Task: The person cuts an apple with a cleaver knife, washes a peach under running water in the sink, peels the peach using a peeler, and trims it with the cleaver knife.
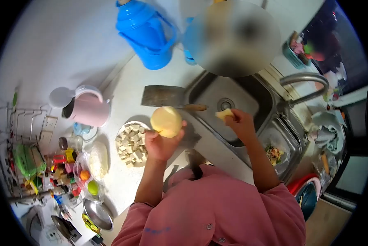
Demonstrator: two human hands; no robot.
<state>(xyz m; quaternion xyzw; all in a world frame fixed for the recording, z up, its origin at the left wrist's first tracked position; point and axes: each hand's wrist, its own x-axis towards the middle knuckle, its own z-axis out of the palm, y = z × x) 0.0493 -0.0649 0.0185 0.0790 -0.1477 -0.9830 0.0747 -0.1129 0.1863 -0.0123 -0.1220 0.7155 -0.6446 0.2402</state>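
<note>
Resting on my left hand [162, 148], fingers curled around its lower side, is a round, peeled pale-yellow fruit or vegetable [166, 121]; I cannot tell which kind. My right hand [242, 126] pinches a small pale-yellow piece [224, 114] over the near edge of the sink [241, 96]. Just beyond the round one lies a cleaver [163, 96] on the counter, its wooden handle reaching to the sink's rim. White tofu-like cubes [131, 143] fill a plate to the left of my left hand.
A blue thermos [147, 37] and a pink kettle [91, 108] stand on the counter. The faucet [306, 78] arches over the sink's right side. Scraps [274, 155] lie in the smaller basin. Bottles, bagged fruit and a metal bowl [98, 214] crowd the left.
</note>
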